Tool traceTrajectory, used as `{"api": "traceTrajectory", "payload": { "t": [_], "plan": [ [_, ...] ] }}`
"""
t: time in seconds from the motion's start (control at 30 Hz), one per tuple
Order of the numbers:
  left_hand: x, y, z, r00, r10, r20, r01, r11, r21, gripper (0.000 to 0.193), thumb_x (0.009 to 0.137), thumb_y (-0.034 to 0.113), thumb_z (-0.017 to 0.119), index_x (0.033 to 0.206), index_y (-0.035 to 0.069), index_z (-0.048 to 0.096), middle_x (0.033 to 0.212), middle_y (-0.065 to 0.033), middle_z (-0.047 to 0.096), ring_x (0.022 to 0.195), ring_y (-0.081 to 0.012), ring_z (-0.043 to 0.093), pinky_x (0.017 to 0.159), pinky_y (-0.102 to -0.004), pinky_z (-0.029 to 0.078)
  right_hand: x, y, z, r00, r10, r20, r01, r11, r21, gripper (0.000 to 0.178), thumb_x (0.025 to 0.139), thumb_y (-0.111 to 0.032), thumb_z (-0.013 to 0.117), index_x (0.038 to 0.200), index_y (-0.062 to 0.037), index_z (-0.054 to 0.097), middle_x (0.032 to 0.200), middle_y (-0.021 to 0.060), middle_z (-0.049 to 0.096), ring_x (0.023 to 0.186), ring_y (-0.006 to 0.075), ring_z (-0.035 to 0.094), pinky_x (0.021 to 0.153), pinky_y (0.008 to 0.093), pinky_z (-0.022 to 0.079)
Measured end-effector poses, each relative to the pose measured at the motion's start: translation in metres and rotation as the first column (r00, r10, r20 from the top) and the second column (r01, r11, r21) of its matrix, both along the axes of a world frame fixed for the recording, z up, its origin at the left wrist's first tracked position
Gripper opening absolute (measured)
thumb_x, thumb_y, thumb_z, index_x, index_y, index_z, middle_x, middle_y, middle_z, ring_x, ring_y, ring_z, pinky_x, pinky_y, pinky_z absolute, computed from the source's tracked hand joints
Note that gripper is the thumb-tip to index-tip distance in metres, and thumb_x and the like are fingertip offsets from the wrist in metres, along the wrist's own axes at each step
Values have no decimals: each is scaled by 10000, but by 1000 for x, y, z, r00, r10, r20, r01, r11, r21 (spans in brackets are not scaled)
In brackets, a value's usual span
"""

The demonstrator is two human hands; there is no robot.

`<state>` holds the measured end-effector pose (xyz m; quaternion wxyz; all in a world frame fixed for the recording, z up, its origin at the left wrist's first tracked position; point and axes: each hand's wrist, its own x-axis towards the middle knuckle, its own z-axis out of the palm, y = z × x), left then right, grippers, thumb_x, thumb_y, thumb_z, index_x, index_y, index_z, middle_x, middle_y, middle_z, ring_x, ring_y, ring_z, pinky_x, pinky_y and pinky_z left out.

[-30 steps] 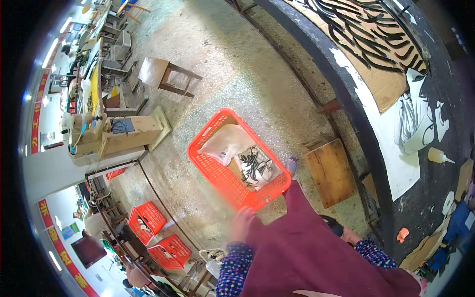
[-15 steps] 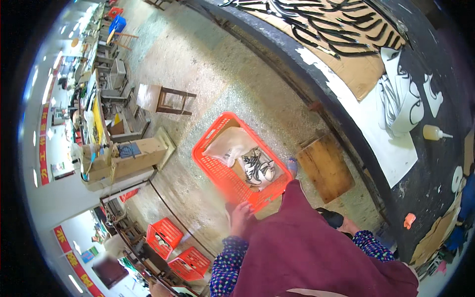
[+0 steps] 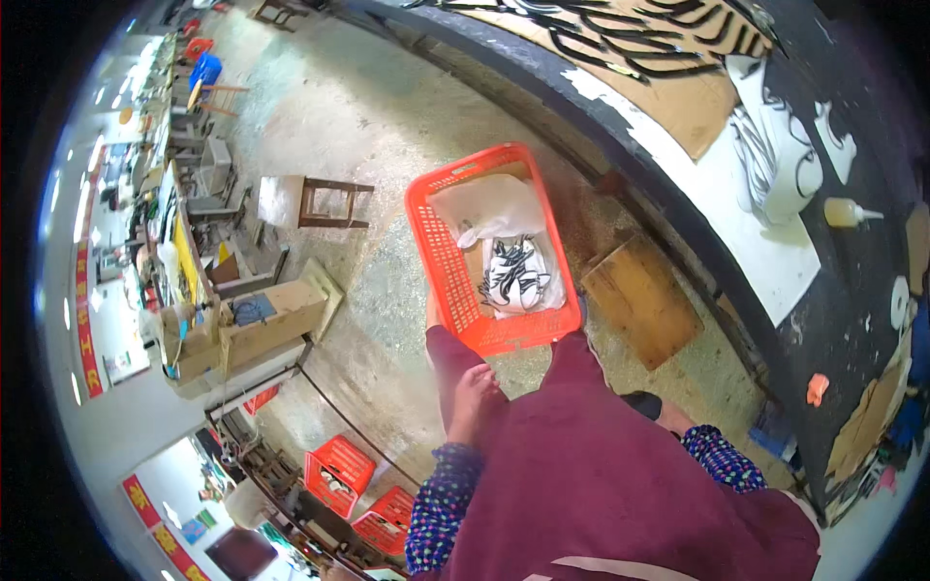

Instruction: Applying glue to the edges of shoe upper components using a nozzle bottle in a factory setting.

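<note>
My left hand [image 3: 475,395] rests against the maroon apron [image 3: 601,465], its fingers loosely curled with nothing visible in them. Ahead of it an orange-red plastic basket [image 3: 422,232] stands on the floor against my knees. Inside lie a whitish cloth or bag [image 3: 489,205] and a bundle of white pieces with black edges [image 3: 518,276]. On the other side, my right hand [image 3: 675,418] is partly covered by the apron. A dark rounded thing [image 3: 639,405] is right by its fingers; whether the hand grips it is hidden.
A long black worktable [image 3: 794,329] runs along the right, bearing black strips on cardboard [image 3: 693,107], white cut pieces [image 3: 775,160] and a small glue bottle [image 3: 848,213]. A wooden box [image 3: 644,305] stands beside the basket. A stool [image 3: 334,203] and more red baskets [image 3: 339,474] are leftward.
The basket has shifted forward and turned straighter, away from my left hand. My left hand has drawn back onto the apron. The view has shifted slightly.
</note>
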<state>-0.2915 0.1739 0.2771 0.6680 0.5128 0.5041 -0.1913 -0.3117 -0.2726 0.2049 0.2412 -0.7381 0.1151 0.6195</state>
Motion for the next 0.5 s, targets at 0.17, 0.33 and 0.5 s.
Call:
{"api": "traceTrajectory", "payload": {
  "t": [0.17, 0.33, 0.5],
  "plan": [
    [35, 42, -9, 997, -72, 26, 74, 996, -56, 293, 850, 60, 497, 1133, -3, 457, 1010, -104, 570, 772, -166, 576, 639, -262, 481, -44, 24, 15, 996, -70, 56, 79, 982, -172, 1070, 428, -377, 787, 1256, 89, 294, 1080, 277, 534, 992, 373, 541, 842, 377, 440],
    [80, 83, -25, 955, -248, 164, 264, 961, -83, 335, 854, 58, 485, 1179, -3, 431, 1051, -112, 547, 803, -172, 576, 676, -256, 478, -96, 86, 49, 917, -385, 107, 399, 872, -283, 1072, 424, -374, 792, 1255, 84, 295, 1100, 269, 524, 1022, 362, 526, 865, 365, 433],
    [95, 146, -56, 845, -490, 216, 526, 835, -164, 335, 860, 88, 502, 1182, 23, 438, 1048, -97, 558, 839, -171, 578, 681, -280, 485, -164, 195, 69, 840, -525, 134, 530, 745, -404, 996, 489, -362, 787, 1241, 46, 277, 1095, 266, 523, 1022, 360, 528, 846, 383, 445]
  ]
}}
